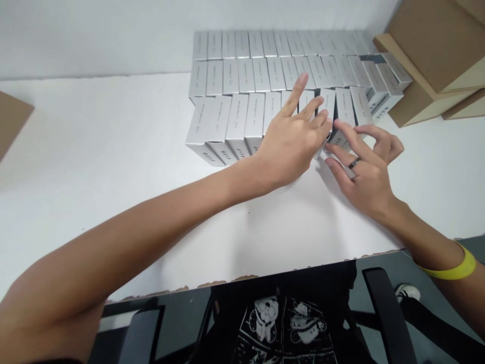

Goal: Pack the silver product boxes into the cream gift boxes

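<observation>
Small silver-grey boxes (237,117) stand upright side by side in three rows on a white table. Over the right half of the front row lies my left hand (293,144), fingers spread and index finger stretched across the box tops; its thumb is hidden. My right hand (364,169), wearing a ring, is at the front of the same row. Its fingers are apart and curved, with fingertips at a box (344,108) beside a gap. Both hands nearly meet there. A few boxes around this gap lean slightly.
Brown cardboard boxes (435,45) are stacked at the back right, next to the rows. Another piece of brown cardboard (13,121) shows at the left edge. The white table (113,126) has a chipped front edge; a black chair armrest (386,313) is below it.
</observation>
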Action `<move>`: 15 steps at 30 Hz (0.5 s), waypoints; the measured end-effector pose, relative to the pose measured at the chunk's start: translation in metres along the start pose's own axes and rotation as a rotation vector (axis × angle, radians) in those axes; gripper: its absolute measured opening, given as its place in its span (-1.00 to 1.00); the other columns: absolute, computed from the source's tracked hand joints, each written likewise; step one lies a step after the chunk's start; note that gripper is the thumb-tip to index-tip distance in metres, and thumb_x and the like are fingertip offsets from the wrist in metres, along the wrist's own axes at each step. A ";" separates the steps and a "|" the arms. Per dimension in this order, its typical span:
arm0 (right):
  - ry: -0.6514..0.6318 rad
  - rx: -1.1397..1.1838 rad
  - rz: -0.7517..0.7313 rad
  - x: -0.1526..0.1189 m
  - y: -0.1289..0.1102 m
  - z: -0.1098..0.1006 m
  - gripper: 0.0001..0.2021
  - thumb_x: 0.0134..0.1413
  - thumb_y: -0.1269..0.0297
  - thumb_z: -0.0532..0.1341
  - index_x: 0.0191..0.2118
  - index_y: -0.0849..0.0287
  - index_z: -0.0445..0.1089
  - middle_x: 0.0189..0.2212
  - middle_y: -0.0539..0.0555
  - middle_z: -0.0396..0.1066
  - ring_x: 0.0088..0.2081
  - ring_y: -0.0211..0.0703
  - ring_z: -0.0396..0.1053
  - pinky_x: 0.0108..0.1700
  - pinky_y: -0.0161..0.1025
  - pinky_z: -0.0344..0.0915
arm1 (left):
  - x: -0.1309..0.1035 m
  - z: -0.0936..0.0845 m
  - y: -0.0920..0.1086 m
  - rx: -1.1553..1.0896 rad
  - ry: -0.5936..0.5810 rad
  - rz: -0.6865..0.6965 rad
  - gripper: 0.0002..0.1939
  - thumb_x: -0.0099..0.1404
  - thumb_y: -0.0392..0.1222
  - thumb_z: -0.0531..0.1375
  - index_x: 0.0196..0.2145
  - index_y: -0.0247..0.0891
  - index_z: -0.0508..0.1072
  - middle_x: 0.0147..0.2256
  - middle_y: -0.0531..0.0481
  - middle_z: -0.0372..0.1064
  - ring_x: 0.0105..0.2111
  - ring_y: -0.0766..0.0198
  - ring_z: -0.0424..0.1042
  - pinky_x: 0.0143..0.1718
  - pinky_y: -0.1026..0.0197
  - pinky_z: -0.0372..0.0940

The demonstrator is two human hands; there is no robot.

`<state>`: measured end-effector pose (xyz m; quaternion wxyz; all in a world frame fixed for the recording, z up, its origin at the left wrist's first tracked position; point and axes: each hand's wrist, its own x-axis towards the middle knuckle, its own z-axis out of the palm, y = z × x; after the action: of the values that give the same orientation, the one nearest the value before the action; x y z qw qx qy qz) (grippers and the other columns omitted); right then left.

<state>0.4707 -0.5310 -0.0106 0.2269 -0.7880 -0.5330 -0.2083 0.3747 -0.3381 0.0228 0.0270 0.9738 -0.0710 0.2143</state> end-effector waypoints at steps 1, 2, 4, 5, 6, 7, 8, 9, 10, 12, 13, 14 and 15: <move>-0.029 -0.006 0.018 -0.001 -0.004 -0.003 -0.71 0.54 0.18 0.12 0.13 -0.06 0.57 0.35 0.08 0.41 0.33 0.33 0.28 0.28 0.42 0.14 | 0.000 -0.001 0.001 0.007 0.002 0.009 -0.49 0.52 -0.42 -0.05 0.29 -0.22 0.44 0.13 -0.09 0.58 0.41 -0.13 0.33 0.55 -0.58 -0.14; -0.052 -0.012 0.034 -0.002 -0.008 -0.007 -0.71 0.55 0.18 0.12 0.17 -0.07 0.55 0.33 0.09 0.42 0.32 0.33 0.28 0.26 0.41 0.14 | 0.000 -0.002 0.002 0.013 -0.002 0.017 -0.46 0.50 -0.45 -0.07 0.31 -0.23 0.41 0.13 -0.08 0.58 0.44 -0.12 0.29 0.54 -0.60 -0.12; -0.067 -0.024 0.050 -0.003 -0.013 -0.011 -0.69 0.54 0.20 0.12 0.21 -0.07 0.51 0.31 0.12 0.44 0.31 0.34 0.29 0.23 0.38 0.16 | 0.000 -0.002 0.002 0.019 -0.026 0.032 -0.44 0.49 -0.50 -0.10 0.30 -0.28 0.41 0.16 -0.10 0.57 0.45 -0.09 0.27 0.54 -0.54 -0.05; -0.064 -0.027 0.046 -0.004 -0.013 -0.012 -0.70 0.53 0.19 0.13 0.20 -0.05 0.51 0.31 0.12 0.43 0.30 0.34 0.30 0.22 0.36 0.18 | 0.000 -0.002 0.002 0.020 -0.037 0.040 -0.44 0.48 -0.51 -0.11 0.28 -0.29 0.42 0.17 -0.11 0.56 0.45 -0.07 0.28 0.54 -0.50 0.00; -0.061 -0.025 0.036 -0.004 -0.013 -0.012 -0.71 0.52 0.19 0.14 0.19 -0.04 0.52 0.31 0.13 0.43 0.29 0.33 0.30 0.20 0.34 0.19 | 0.000 -0.001 0.001 0.020 -0.042 0.048 -0.44 0.48 -0.52 -0.12 0.26 -0.29 0.43 0.18 -0.11 0.56 0.45 -0.05 0.29 0.54 -0.47 0.03; -0.051 -0.019 0.030 -0.003 -0.013 -0.011 -0.72 0.50 0.18 0.16 0.17 -0.03 0.52 0.31 0.13 0.43 0.27 0.33 0.31 0.19 0.32 0.21 | 0.000 -0.001 0.001 0.022 -0.039 0.052 -0.44 0.48 -0.53 -0.12 0.25 -0.29 0.44 0.18 -0.11 0.56 0.44 -0.04 0.29 0.53 -0.46 0.06; -0.036 -0.008 0.029 -0.002 -0.012 -0.009 -0.73 0.49 0.18 0.18 0.15 -0.02 0.53 0.30 0.14 0.44 0.25 0.32 0.33 0.18 0.30 0.22 | 0.000 -0.001 0.001 0.027 -0.030 0.057 -0.44 0.48 -0.53 -0.13 0.24 -0.28 0.45 0.17 -0.11 0.57 0.43 -0.03 0.31 0.53 -0.44 0.09; -0.019 0.008 0.035 -0.001 -0.011 -0.006 -0.74 0.47 0.17 0.19 0.14 0.00 0.54 0.27 0.14 0.45 0.23 0.30 0.35 0.17 0.28 0.24 | 0.000 0.000 0.000 0.039 -0.018 0.060 -0.44 0.48 -0.53 -0.14 0.22 -0.28 0.46 0.15 -0.11 0.58 0.43 -0.01 0.32 0.53 -0.42 0.10; -0.002 0.031 0.044 0.000 -0.010 -0.003 -0.74 0.46 0.17 0.20 0.12 0.01 0.54 0.23 0.15 0.48 0.20 0.27 0.38 0.17 0.26 0.25 | 0.001 0.000 0.000 0.055 -0.010 0.064 -0.45 0.49 -0.53 -0.14 0.20 -0.31 0.48 0.13 -0.13 0.59 0.42 -0.01 0.34 0.54 -0.38 0.10; 0.010 0.085 0.059 0.002 -0.009 0.002 -0.75 0.45 0.18 0.20 0.09 0.02 0.56 0.14 0.14 0.54 0.13 0.20 0.44 0.17 0.22 0.27 | 0.001 0.001 -0.002 0.086 -0.006 0.073 -0.46 0.49 -0.54 -0.16 0.14 -0.37 0.51 0.08 -0.19 0.60 0.39 0.01 0.37 0.56 -0.29 0.09; 0.010 0.108 0.064 0.003 -0.009 0.003 -0.76 0.44 0.19 0.20 0.07 0.03 0.56 0.09 0.14 0.56 0.10 0.18 0.47 0.17 0.21 0.28 | 0.002 0.001 -0.002 0.097 -0.006 0.077 -0.47 0.48 -0.55 -0.15 0.11 -0.39 0.52 0.07 -0.20 0.61 0.38 0.01 0.39 0.57 -0.27 0.09; 0.007 0.127 0.071 0.003 -0.009 0.005 -0.76 0.43 0.20 0.19 0.06 0.03 0.56 0.07 0.14 0.58 0.09 0.17 0.48 0.18 0.20 0.29 | 0.002 0.001 -0.003 0.101 -0.004 0.082 -0.48 0.48 -0.55 -0.14 0.10 -0.39 0.52 0.07 -0.20 0.60 0.37 0.01 0.40 0.56 -0.27 0.09; 0.003 0.138 0.079 0.002 -0.010 0.005 -0.76 0.42 0.21 0.19 0.06 0.04 0.56 0.08 0.14 0.58 0.10 0.17 0.49 0.19 0.20 0.30 | 0.002 0.001 -0.004 0.100 0.000 0.087 -0.49 0.48 -0.55 -0.13 0.11 -0.37 0.52 0.08 -0.19 0.60 0.35 0.02 0.42 0.56 -0.28 0.11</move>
<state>0.4628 -0.5228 -0.0121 0.2898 -0.7906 -0.5142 -0.1632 0.3773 -0.3341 0.0226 -0.0310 0.9700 -0.1025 0.2184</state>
